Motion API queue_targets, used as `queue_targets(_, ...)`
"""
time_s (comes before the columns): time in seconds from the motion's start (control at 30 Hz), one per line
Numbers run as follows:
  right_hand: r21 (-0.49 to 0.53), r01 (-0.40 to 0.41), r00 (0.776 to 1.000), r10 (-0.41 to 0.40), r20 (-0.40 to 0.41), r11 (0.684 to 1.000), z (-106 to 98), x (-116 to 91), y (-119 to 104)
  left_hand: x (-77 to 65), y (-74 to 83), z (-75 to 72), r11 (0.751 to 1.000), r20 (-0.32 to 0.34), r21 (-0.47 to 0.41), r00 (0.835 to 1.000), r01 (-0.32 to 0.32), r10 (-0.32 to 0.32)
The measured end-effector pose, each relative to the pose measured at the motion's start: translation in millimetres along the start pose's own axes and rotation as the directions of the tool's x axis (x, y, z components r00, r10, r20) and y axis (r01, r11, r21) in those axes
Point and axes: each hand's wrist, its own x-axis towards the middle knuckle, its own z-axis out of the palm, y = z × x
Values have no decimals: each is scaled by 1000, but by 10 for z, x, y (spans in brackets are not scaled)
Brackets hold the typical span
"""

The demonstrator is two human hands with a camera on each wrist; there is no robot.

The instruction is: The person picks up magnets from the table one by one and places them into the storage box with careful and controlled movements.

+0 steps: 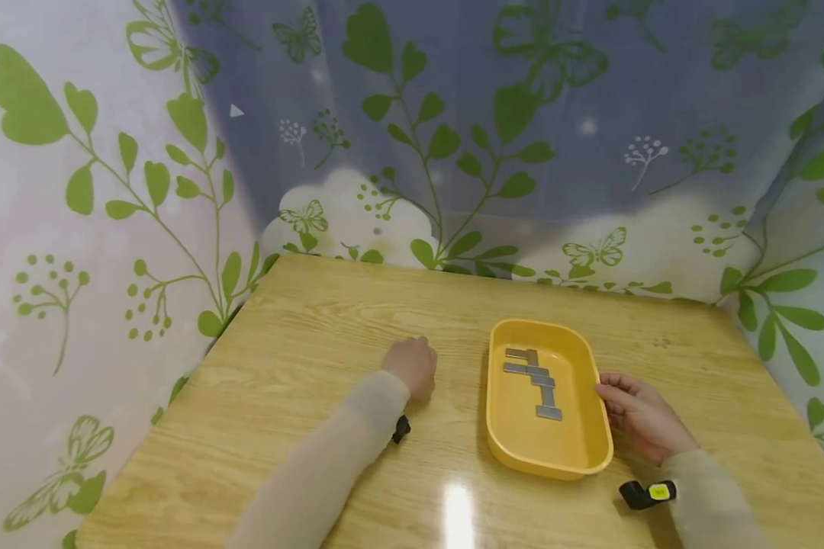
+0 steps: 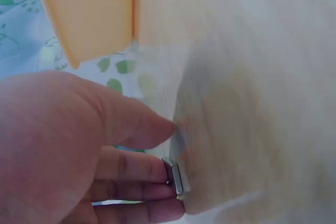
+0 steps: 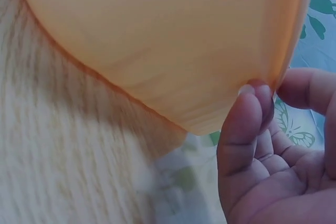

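My left hand point(image 1: 412, 367) is low over the table, left of a yellow plastic tray point(image 1: 497, 450). In the left wrist view its fingertips touch a small silver metal block point(image 2: 177, 178) at the table surface, while the thumb stays apart from it. In the head view that block is hidden by the hand. My right hand point(image 1: 642, 415) pinches the tray's right rim between thumb and fingers, also visible in the right wrist view. Inside the tray, several flat metal blocks point(image 1: 548, 412) form a connected, branching line.
The wooden table point(image 1: 316, 305) is backed by a patterned curtain point(image 1: 467, 175) with leaves and butterflies. Similar fabric point(image 1: 110, 252) hangs along the left side and on the right. Both wrists wear black straps; the right one carries a small device point(image 1: 648, 494).
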Motion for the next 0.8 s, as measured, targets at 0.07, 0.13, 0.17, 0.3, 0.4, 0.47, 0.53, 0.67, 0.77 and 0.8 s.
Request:
queue_targets(0.07,5,10,1000,-10,-4,1000,-5,-1,10,-11,30,14,1000,-16,-4,1000,-5,5)
queue_targets(0.13,10,19,1000,-19,-10,1000,-13,4,24,-20,41,34,1000,-44,-6,999,-3,3)
queue_targets(0.17,13,20,1000,-20,-13,1000,-15,7,33,-26,41,47,1000,-57,-7,998,-1,0)
queue_targets(0.3,46,18,1000,-18,-6,999,-20,23,77,-79,36,79,1000,-109,-24,994,12,-14)
queue_targets(0.4,75,17,1000,-18,18,997,-28,26,104,-126,45,87,999,-134,-41,991,15,-20)
queue_targets(0.47,83,22,999,-25,30,996,-33,26,113,-153,56,88,998,-147,-56,989,13,-21)
queue_targets(0.53,79,25,999,-28,33,997,-38,25,115,-166,66,92,997,-164,-73,986,7,-19)
queue_targets(0.67,64,19,1000,-21,19,998,-49,26,104,-158,72,94,995,-192,-97,981,-8,-10)
queue_targets(0.77,61,14,1000,-15,19,998,-65,28,94,-134,56,89,992,-195,-126,981,-12,-13)
queue_targets(0.8,62,13,1000,-14,20,998,-74,28,91,-122,47,89,989,-196,-146,981,-12,-16)
